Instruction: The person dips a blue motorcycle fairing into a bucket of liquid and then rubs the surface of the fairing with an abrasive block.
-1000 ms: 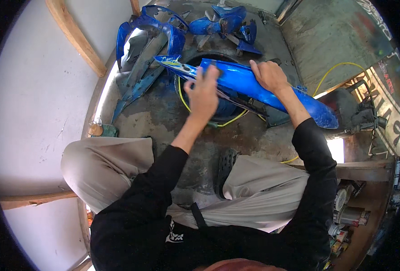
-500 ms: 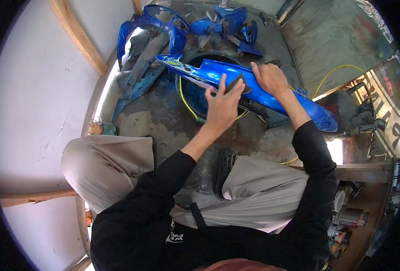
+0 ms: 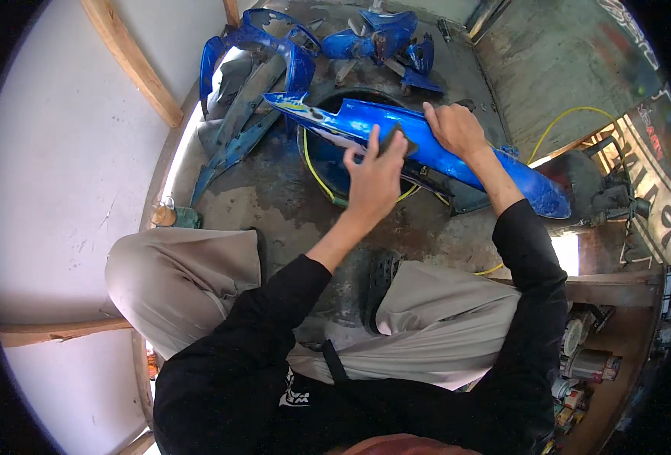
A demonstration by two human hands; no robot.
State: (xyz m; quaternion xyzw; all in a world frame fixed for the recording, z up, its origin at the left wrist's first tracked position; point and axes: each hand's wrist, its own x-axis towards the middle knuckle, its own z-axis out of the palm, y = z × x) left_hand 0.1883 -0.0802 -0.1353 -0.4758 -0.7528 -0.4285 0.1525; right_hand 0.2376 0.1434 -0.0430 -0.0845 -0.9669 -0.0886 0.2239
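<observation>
A long glossy blue motorcycle fairing panel lies slantwise above a dark round tub, its pointed, scuffed end to the left. My right hand is closed over the panel's upper edge, right of the middle. In my left hand is a dark piece of sandpaper, pinched in the fingers and held against the blue face. The left fingers are slightly smeared by motion, and part of the sandpaper is hidden behind them.
More blue fairing parts lie at the far left, and others at the far middle. A yellow hose runs around the tub. A small jar stands by the left wall. Several cans and tools fill a shelf at lower right.
The sandpaper in my left hand has shifted and turned slightly on the panel. My right hand keeps its grip in nearly the same place.
</observation>
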